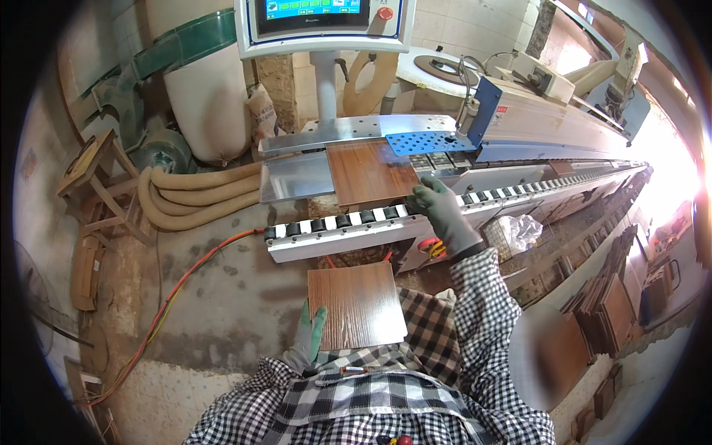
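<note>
My left hand [311,334], in a grey-green work glove, grips the left edge of a brown wood-grain board [357,305] in front of my body. Its thumb lies on the board's face, while the other fingers are hidden behind it. A second wood-grain board [371,172] lies flat on the metal infeed table of a long machine. At that board's near right corner is my gloved right hand [436,208], its fingers curled and seemingly gripping the edge. The front of this board reaches the roller rail [337,222], and its far right corner meets a blue perforated plate [426,142].
A control panel [322,30] with a lit screen and red button stands above the machine. Thick hoses [200,196] and a wooden stool [100,182] are at left. An orange air line [196,263] crosses the floor. Stacked boards [608,315] lean at right.
</note>
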### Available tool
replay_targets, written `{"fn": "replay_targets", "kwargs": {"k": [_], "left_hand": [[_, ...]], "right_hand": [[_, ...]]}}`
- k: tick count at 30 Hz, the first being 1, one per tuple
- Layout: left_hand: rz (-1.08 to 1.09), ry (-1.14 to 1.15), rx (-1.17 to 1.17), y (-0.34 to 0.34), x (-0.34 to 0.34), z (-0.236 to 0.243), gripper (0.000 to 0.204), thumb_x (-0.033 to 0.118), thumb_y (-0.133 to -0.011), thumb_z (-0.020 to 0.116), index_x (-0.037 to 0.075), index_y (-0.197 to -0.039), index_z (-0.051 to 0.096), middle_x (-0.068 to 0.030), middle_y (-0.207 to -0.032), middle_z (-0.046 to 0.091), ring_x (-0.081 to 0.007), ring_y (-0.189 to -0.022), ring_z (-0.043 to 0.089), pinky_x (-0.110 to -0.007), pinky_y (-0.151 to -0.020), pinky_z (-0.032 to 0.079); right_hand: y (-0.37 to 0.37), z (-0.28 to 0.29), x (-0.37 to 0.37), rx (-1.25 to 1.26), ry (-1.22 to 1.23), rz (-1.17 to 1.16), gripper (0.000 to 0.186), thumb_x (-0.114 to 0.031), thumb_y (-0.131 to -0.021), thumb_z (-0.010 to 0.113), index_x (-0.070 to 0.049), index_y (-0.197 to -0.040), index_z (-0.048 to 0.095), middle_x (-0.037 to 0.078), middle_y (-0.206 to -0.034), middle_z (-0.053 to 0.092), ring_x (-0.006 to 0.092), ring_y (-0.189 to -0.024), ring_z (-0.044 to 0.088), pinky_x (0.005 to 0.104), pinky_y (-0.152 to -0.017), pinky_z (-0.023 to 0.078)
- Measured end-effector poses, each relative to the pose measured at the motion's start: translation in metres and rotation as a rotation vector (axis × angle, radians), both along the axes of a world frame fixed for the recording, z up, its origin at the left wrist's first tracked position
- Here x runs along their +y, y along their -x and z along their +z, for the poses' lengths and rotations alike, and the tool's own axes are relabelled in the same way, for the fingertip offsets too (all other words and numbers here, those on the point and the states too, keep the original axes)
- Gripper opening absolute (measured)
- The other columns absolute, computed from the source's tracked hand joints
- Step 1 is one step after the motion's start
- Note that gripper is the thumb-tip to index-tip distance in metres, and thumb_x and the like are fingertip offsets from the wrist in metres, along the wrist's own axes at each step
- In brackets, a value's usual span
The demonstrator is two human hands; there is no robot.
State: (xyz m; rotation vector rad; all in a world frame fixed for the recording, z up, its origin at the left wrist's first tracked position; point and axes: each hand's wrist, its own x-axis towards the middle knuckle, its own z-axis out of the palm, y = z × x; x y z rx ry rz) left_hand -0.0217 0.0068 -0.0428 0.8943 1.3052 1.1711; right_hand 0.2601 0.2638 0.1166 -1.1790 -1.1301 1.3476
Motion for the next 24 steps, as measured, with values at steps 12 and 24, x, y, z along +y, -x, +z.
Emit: {"fn": "replay_targets", "kwargs": {"k": [12,24], "left_hand": [[-0.076,0.079,0.250,0.003,-0.003,0.022,0.058,0.037,-0.109,0.053,-0.001,-0.150,0.040,-0.0120,-0.119,0.063,-0.0163,-0.102,0.058,-0.033,-0.091,0.049],[-0.066,0.045,0.038,0.012,-0.005,-0.008,0.060,0.023,-0.109,0.055,0.001,-0.158,0.028,-0.0096,-0.136,0.056,-0.0164,-0.121,0.056,-0.029,-0.102,0.046]], "right_hand": [[0.135,-0.022,-0.021,-1.200,-1.003,-0.098,0.028,-0.033,-0.094,0.061,-0.009,-0.106,0.069,0.010,-0.110,0.066,0.0318,-0.106,0.063,0.0478,-0.096,0.046],[0.139,-0.012,-0.024,-1.296,-0.872,0.020,0.030,-0.030,-0.097,0.061,-0.008,-0.116,0.067,0.010,-0.114,0.068,0.0315,-0.110,0.065,0.0480,-0.096,0.048]]}}
